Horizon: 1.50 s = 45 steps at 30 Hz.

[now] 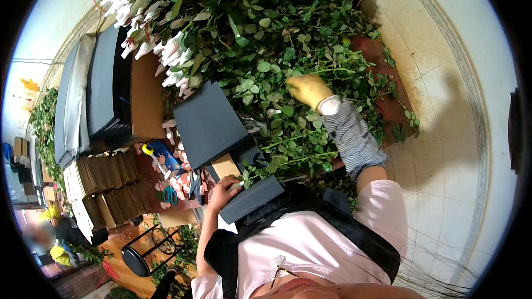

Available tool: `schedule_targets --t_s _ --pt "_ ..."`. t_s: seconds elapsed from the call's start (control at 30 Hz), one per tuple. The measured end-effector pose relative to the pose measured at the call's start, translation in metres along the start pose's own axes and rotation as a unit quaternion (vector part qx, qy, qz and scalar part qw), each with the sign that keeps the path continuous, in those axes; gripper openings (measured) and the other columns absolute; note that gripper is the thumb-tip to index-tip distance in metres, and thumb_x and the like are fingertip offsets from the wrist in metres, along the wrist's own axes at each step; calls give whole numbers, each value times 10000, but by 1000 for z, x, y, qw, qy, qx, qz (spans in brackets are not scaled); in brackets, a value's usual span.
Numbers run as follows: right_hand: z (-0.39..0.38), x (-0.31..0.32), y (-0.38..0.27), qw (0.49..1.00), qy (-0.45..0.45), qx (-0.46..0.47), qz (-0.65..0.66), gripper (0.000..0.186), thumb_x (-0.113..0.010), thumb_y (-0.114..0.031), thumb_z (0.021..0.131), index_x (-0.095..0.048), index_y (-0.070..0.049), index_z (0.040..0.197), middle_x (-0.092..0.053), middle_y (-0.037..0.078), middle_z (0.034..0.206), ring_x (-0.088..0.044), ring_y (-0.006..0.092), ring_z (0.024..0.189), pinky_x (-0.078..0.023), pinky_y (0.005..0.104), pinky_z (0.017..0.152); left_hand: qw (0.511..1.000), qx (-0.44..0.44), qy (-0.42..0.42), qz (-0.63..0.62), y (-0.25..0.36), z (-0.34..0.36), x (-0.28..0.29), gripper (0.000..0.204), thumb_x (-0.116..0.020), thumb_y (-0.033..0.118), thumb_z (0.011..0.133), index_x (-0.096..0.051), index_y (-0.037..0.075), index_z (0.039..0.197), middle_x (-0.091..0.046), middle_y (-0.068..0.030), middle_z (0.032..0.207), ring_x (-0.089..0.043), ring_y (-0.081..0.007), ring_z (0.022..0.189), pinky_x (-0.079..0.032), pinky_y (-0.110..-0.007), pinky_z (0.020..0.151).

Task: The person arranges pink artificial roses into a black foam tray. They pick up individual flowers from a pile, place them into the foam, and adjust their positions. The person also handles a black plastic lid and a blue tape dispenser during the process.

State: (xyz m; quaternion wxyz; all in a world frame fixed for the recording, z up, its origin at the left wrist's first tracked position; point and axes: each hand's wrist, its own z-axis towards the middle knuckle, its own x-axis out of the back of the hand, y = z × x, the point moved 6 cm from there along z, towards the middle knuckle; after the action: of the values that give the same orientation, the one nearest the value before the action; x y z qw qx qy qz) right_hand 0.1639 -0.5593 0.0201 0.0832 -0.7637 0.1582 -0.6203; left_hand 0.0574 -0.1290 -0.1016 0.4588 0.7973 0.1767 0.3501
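My left hand (223,191), bare, is closed beside a dark grey block-shaped piece (252,198) in front of my body. A small leafy sprig (246,177) shows by its thumb; what the fingers hold is hidden. Farther out to the right, my right hand (309,89) wears a yellow glove and a checked sleeve cover. Its fingers are curled in among the leafy stems (266,86), slightly blurred, and I cannot make out what is in them. Heaped stems reach to the far side, with pale sleeved flower heads (173,50) at their left end.
A dark grey box (210,124) stands between the hands and a stack of dark sheets (105,83). Brown cardboard pieces (111,182), teal scissors (169,195) and a yellow-tipped tool (155,159) lie at left. A black stool (136,260) and a person (61,235) are at lower left.
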Motion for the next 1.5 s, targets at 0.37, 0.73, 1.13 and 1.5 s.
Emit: schedule_targets --t_s 0.37,0.73,1.13,1.5 --pt "133 -74 -69 976 103 59 -183 384 -579 -5 926 -669 -183 1254 -726 36 908 -698 211 843 -565 369 790 1000 -23 -6 11 -1 2 3 281 -763 162 867 -720 32 1112 -681 -120 1159 -645 -277 1107 -491 -354 973" --pt "76 133 -35 868 340 -15 -360 749 -793 -190 784 -456 -123 1450 -647 74 1183 -604 254 1084 -443 375 1047 1000 -7 -1 -13 0 3 2 292 -773 146 864 -714 15 1119 -662 -143 1186 -629 -273 1145 -485 -358 991" --pt "95 70 -31 914 367 -19 -173 360 -630 -150 898 -624 -75 1250 -701 111 1149 -667 278 1072 -501 419 961 999 -33 2 -6 0 4 4 276 -766 74 818 -721 19 1085 -676 -133 1124 -647 -282 1078 -499 -362 956" --pt "70 88 -76 903 390 85 -162 236 -661 -90 807 -704 -119 1037 -722 80 984 -658 252 1059 -409 431 1085 1000 -24 -7 9 4 6 2 284 -754 130 860 -713 3 1110 -657 -159 1137 -639 -284 1077 -494 -360 940"
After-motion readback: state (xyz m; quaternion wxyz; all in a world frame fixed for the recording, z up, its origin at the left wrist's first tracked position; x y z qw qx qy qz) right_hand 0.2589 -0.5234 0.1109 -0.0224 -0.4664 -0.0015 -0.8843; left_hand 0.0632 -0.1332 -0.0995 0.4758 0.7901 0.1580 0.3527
